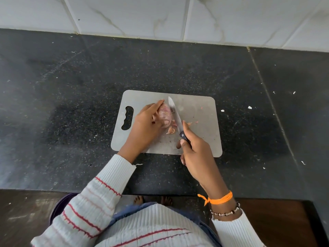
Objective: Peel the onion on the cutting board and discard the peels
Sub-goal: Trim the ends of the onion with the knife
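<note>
A pinkish-red onion lies on a grey cutting board in the middle of the black counter. My left hand grips the onion from the left and covers part of it. My right hand holds a knife by its dark handle. The blade lies along the onion's right end, tip pointing away from me. A few small peel scraps lie on the board just in front of the onion.
The black stone counter surrounds the board, with small white crumbs to the right. A white tiled wall runs along the back. A dark purple bin shows on the floor below the counter's front edge at left.
</note>
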A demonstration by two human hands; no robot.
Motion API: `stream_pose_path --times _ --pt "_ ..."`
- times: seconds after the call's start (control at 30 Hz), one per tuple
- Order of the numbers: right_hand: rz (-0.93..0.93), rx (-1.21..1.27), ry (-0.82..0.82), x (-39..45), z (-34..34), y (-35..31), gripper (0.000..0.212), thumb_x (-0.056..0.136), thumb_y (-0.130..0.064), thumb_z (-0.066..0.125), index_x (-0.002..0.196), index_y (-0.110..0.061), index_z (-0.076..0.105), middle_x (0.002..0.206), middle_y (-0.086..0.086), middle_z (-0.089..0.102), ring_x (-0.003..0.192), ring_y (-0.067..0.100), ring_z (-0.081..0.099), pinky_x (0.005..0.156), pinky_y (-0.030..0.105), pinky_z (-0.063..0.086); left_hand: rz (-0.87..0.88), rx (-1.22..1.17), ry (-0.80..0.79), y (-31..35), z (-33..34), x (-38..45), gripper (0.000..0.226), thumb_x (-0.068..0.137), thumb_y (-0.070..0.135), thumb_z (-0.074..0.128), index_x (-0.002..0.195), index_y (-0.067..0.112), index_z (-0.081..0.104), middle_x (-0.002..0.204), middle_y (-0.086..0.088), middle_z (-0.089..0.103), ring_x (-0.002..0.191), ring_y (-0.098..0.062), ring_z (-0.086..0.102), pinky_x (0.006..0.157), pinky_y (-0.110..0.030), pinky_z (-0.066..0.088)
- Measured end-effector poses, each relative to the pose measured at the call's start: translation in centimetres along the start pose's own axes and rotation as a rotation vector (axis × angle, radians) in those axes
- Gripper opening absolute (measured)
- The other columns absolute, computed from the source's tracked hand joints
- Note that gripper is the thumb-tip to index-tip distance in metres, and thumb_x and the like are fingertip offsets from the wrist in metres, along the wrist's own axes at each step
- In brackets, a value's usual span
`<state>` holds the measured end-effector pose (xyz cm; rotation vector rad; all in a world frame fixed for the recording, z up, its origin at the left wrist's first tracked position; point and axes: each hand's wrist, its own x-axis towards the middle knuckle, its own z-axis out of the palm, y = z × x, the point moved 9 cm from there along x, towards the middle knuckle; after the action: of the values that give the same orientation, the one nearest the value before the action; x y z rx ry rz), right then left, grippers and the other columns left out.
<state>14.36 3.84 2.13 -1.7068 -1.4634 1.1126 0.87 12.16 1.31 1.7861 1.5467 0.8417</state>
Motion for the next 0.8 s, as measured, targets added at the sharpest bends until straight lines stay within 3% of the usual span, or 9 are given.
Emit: stream_pose_path --times 0.23,0.3,0.37,0.43,0.6,0.8 --pt "-0.088 -0.208 0.019 -1.3 0.0 -1.2 0.053 0.1 -0.011 0.037 0.148 -0.025 0.019 0.112 -0.002 0.053 0.09 0.001 0.047 0.074 0.007 0.037 -0.002 -0.016 0.006 0.5 0.4 0.2 0.058 0.086 0.002 0.061 0.139 0.015 0.043 0.129 -0.005 0.049 0.104 -0.005 0.042 0.078 0.01 0.024" --pt "-0.108 -0.269 0.033 -1.5 -0.1 -1.6 0.055 0.099 -0.011 0.037 0.148 -0.024 0.016 0.116 0.003 0.054 0.096 0.007 0.05 0.081 0.013 0.042 0.012 0.003 0.001 0.7 0.5 0.2 0.058 0.086 0.0 0.059 0.139 0.014 0.042 0.129 -0.006 0.048 0.104 -0.004 0.041 0.077 0.011 0.023" --pt "-0.13 -0.331 0.04 -1.7 -0.1 -2.1 0.057 0.099 -0.01 0.037 0.149 -0.024 0.014 0.115 0.006 0.054 0.098 0.016 0.054 0.087 0.031 0.049 0.016 0.02 -0.008 0.8 0.6 0.2 0.058 0.086 -0.002 0.058 0.139 0.014 0.042 0.13 -0.006 0.048 0.104 -0.004 0.04 0.076 0.011 0.022" --pt "-0.144 -0.397 0.034 -1.9 -0.1 -2.5 0.059 0.099 -0.009 0.037 0.149 -0.024 0.01 0.113 0.005 0.053 0.097 0.019 0.055 0.085 0.039 0.05 0.021 0.029 -0.015 0.9 0.7 0.3 0.058 0.086 -0.003 0.057 0.14 0.015 0.041 0.131 -0.006 0.047 0.103 -0.004 0.039 0.075 0.011 0.022" --pt "-0.152 -0.45 -0.008 -1.3 0.4 -3.1 0.061 0.099 -0.01 0.038 0.15 -0.023 0.007 0.114 0.004 0.052 0.101 0.019 0.054 0.088 0.038 0.047 0.031 0.034 -0.014 0.8 0.6 0.4 0.058 0.087 -0.002 0.056 0.14 0.013 0.04 0.129 -0.008 0.048 0.103 -0.005 0.041 0.078 0.01 0.022" --pt "-0.137 -0.456 -0.033 0.6 0.9 -3.3 0.054 0.1 -0.01 0.036 0.149 -0.017 0.015 0.136 0.009 0.049 0.125 0.022 0.047 0.102 0.034 0.041 0.023 0.022 0.016 0.5 0.1 0.4 0.053 0.087 0.002 0.059 0.138 0.01 0.043 0.124 -0.01 0.052 0.096 -0.008 0.044 0.075 0.009 0.025"
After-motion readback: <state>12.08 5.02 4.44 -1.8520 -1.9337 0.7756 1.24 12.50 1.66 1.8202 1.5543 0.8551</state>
